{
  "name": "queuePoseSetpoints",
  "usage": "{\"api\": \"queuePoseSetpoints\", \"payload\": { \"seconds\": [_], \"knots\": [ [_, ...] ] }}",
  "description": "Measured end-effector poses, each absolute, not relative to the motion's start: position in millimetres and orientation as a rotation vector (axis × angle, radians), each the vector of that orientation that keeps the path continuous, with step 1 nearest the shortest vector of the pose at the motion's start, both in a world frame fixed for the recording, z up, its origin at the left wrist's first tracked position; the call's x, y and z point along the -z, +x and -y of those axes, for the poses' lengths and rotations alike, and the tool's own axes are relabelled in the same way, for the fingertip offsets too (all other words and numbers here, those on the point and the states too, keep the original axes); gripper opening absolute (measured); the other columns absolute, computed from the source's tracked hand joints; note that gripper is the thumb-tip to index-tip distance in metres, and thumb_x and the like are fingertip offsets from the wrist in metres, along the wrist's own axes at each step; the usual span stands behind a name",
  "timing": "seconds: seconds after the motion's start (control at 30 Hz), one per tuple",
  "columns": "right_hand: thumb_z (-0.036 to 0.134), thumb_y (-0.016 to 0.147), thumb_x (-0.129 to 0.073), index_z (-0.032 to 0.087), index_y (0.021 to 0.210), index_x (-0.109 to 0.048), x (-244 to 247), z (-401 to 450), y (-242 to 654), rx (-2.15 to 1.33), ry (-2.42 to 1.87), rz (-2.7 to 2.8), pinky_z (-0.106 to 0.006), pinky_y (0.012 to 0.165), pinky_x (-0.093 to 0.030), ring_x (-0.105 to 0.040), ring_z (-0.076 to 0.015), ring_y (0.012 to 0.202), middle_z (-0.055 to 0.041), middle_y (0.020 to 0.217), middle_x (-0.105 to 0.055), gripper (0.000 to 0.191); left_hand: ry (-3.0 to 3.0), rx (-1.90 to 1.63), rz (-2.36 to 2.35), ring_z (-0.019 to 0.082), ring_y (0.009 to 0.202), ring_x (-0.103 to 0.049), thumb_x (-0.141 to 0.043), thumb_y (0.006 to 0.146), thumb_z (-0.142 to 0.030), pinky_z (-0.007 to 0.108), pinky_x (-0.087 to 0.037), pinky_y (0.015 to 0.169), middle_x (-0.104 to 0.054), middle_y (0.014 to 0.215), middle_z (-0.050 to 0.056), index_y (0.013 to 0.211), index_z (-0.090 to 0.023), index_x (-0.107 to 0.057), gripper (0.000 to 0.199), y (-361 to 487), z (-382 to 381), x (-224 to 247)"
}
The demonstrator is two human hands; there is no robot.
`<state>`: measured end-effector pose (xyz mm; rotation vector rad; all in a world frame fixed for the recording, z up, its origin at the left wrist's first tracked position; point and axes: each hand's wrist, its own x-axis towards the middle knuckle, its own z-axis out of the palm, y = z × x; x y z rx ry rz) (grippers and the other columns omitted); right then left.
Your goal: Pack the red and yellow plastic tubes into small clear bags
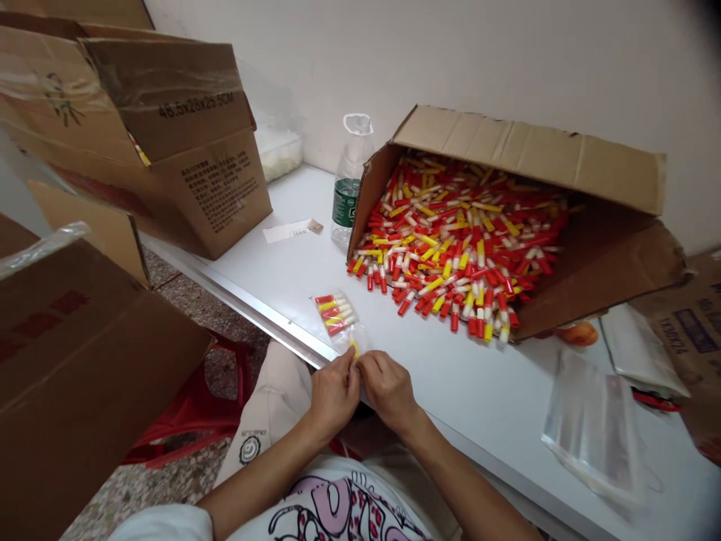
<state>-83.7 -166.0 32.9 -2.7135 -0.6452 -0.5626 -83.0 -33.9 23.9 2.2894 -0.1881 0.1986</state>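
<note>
- Both hands meet at the lower centre of the frame: left hand [333, 392] and right hand [387, 388] have fingertips pinched on the near end of a small clear bag [341, 321], apparently at its mouth. The rest of the bag lies flat on the white table [293, 270], so its contents stay in a row.
- Tipped carton [563, 225], right of centre, lies on its side with the opening toward the person; a heap of red, yellow and white tubes [456, 248] spills onto the table within arm's reach.
- Closed cartons [185, 150] stand at upper left, with another [73, 361] at lower left, off the working surface.
- Stack of empty clear bags [591, 428] lies at lower right, beside the right arm.
- Water bottle [350, 184] stands upright behind the tipped carton's left flap, clear of the heap.
- Tubes in the held bag [333, 309] lie side by side, red and yellow caps showing; their number cannot be told for certain.
- Paper slip [293, 230] lies flat near the bottle.
</note>
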Motion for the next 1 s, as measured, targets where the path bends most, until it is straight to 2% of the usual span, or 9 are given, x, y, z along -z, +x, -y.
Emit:
{"api": "queuePoseSetpoints", "payload": {
  "seconds": [0.07,0.17,0.23,0.5,0.63,0.77,0.83,0.93,1.0],
  "knots": [
    [0.023,0.092,-0.042,0.018,0.085,-0.062,-36,162,-79,0.592,-2.793,0.495,-0.032,0.074,-0.043,-0.053,-0.0182,0.079,-0.0079,0.086,-0.062,0.021,2.300,-0.224,0.216,0.018,0.080,-0.068,-0.039,0.090,-0.023,0.030,-0.054,0.074,-0.071,0.096,0.010,0.120,-0.015,-0.058,0.037,-84,34,-23],
    [0.025,0.088,-0.047,0.016,0.111,-0.058,-40,155,-69,0.544,-2.820,0.399,-0.036,0.081,-0.038,-0.049,-0.0223,0.093,-0.0121,0.111,-0.057,0.027,2.279,-0.247,0.303,0.018,0.085,-0.067,-0.037,0.089,-0.019,0.031,-0.053,0.077,-0.070,0.099,0.010,0.120,-0.014,-0.057,0.038,-88,33,-20],
    [0.020,0.085,-0.049,0.019,0.120,-0.054,-41,149,-62,0.383,-2.849,0.379,-0.035,0.082,-0.037,-0.048,-0.0229,0.097,-0.0112,0.116,-0.054,0.036,2.251,-0.228,0.364,0.019,0.086,-0.066,-0.035,0.088,-0.017,0.031,-0.053,0.077,-0.070,0.097,0.012,0.120,-0.011,-0.056,0.038,-90,32,-18],
    [0.022,0.089,-0.046,0.026,0.112,-0.060,-44,141,-46,-0.146,-2.920,0.483,-0.029,0.078,-0.037,-0.053,-0.0182,0.089,-0.0057,0.099,-0.059,0.028,2.147,-0.200,0.296,0.017,0.086,-0.067,-0.036,0.089,-0.016,0.028,-0.053,0.078,-0.070,0.097,0.009,0.117,-0.014,-0.059,0.036,-93,24,-13],
    [0.032,0.088,-0.050,0.023,0.105,-0.058,-44,137,-42,-0.103,-2.991,0.402,-0.029,0.073,-0.038,-0.053,-0.0203,0.090,-0.0059,0.097,-0.057,0.021,2.135,-0.233,0.318,0.017,0.079,-0.067,-0.034,0.089,-0.015,0.028,-0.053,0.073,-0.071,0.090,0.010,0.119,-0.012,-0.058,0.038,-98,25,-13],
    [0.043,0.089,-0.047,0.020,0.105,-0.054,-36,128,-37,-0.031,-2.971,0.134,-0.028,0.066,-0.040,-0.053,-0.0202,0.088,-0.0067,0.098,-0.056,0.028,2.102,-0.208,0.310,0.015,0.074,-0.066,-0.033,0.089,-0.015,0.026,-0.052,0.069,-0.071,0.090,0.009,0.124,-0.013,-0.055,0.041,-100,22,-12],
    [0.039,0.091,-0.043,0.019,0.104,-0.054,-31,126,-36,-0.011,-2.917,0.115,-0.028,0.069,-0.042,-0.053,-0.0194,0.088,-0.0066,0.098,-0.056,0.026,2.110,-0.178,0.318,0.014,0.073,-0.066,-0.033,0.089,-0.016,0.025,-0.051,0.067,-0.071,0.094,0.009,0.125,-0.014,-0.055,0.041,-99,19,-10],
    [0.025,0.091,-0.042,0.019,0.107,-0.056,-28,127,-37,-0.011,-2.835,0.185,-0.028,0.077,-0.043,-0.052,-0.0190,0.092,-0.0067,0.098,-0.057,0.022,2.242,-0.126,0.248,0.016,0.068,-0.066,-0.038,0.089,-0.021,0.026,-0.050,0.063,-0.071,0.084,0.007,0.129,-0.014,-0.050,0.042,-93,14,-9],
    [0.014,0.088,-0.041,0.018,0.115,-0.055,-32,131,-41,-0.033,-2.771,0.208,-0.028,0.081,-0.043,-0.052,-0.0188,0.095,-0.0076,0.101,-0.057,0.031,2.357,-0.104,0.204,0.018,0.065,-0.066,-0.043,0.088,-0.027,0.027,-0.049,0.061,-0.070,0.076,0.006,0.131,-0.013,-0.048,0.046,-87,9,-9]
  ]
}}
